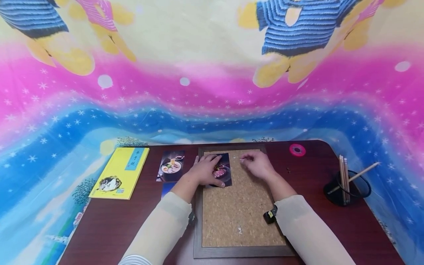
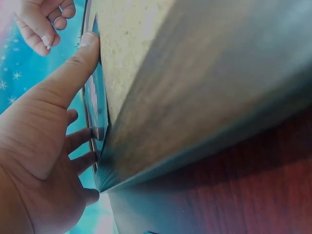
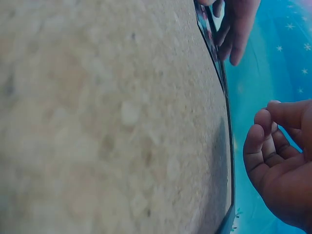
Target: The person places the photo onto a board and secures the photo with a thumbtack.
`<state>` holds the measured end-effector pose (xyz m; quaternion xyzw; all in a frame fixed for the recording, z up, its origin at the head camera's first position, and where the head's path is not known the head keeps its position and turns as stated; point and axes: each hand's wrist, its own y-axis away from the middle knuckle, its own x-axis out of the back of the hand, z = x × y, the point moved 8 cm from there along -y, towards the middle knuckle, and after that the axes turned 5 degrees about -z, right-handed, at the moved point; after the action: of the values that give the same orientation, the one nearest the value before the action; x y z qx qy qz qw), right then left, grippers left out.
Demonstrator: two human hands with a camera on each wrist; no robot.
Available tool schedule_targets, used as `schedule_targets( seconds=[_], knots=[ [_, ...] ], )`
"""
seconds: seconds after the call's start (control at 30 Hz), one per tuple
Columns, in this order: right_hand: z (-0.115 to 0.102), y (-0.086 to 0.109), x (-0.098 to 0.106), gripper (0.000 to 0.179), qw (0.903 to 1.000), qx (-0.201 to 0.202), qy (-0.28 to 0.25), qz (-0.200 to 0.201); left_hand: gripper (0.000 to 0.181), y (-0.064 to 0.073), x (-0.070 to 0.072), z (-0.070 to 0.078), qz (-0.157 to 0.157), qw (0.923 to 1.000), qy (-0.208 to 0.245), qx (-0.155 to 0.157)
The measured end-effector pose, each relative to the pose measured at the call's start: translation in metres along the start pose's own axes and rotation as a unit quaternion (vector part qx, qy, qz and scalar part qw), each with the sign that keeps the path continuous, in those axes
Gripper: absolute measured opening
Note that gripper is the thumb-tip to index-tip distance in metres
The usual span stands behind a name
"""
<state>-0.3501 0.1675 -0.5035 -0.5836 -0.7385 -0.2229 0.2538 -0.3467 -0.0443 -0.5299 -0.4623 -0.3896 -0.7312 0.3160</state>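
Note:
My left hand (image 1: 208,170) lies with spread fingers on a photo of sliced meat (image 1: 226,173), pressing it against the framed cork board (image 1: 243,206). In the left wrist view, the thumb rests at the photo's near edge. Over the board's upper part, right of the photo, my right hand (image 1: 258,164) pinches a tiny pale push pin (image 2: 48,47) between thumb and forefinger; the fingers hide most of it. Small whitish bits, like clear pins (image 1: 240,230), sit low on the cork.
Left of the board are a ramen photo (image 1: 171,166), a partly covered blue picture (image 1: 167,188) and a yellow book (image 1: 119,173). To the right are a pink round tape roll (image 1: 297,149), tiny metallic bits (image 1: 288,170) and a black mesh cup (image 1: 359,189) with pencils.

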Motion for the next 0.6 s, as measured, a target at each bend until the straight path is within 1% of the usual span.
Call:
schedule_targets(
  seconds=[0.1, 0.23, 0.37, 0.6],
  knots=[
    [-0.002, -0.003, -0.005, 0.022, 1.0000, 0.001, 0.003, -0.004, 0.114, 0.001, -0.002, -0.001, -0.002, 1.0000, 0.004, -0.004],
    [-0.004, -0.008, -0.011, 0.020, 0.9999, 0.001, 0.013, -0.003, 0.108, 0.002, -0.004, -0.001, -0.003, 1.0000, -0.004, -0.004],
    [-0.007, -0.014, -0.016, 0.020, 0.9999, 0.006, 0.016, -0.003, 0.107, 0.003, -0.006, -0.003, -0.002, 1.0000, -0.003, 0.003],
    [-0.011, -0.027, -0.024, 0.020, 0.9993, 0.007, 0.034, -0.011, 0.107, 0.002, -0.008, -0.006, -0.006, 0.9998, 0.018, 0.008]
  ],
)
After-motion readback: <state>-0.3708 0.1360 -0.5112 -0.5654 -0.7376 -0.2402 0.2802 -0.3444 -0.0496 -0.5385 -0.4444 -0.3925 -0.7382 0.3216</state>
